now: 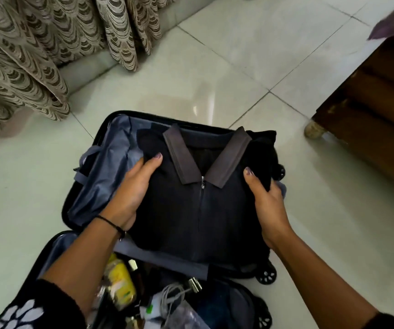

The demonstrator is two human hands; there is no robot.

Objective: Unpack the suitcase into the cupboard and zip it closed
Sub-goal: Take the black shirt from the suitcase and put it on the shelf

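While the suitcase [101, 167] lies open on the floor [215, 67], my left hand [134, 193] and right hand [266, 205] grip a folded dark shirt [200, 210] in its far half. A yellow packet [120, 283] and cable [172, 293] lie in the near half, so I judge most unpacking, and zipping, remains.

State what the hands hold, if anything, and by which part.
A folded dark shirt: the left hand grips its left side, the right hand its right side.
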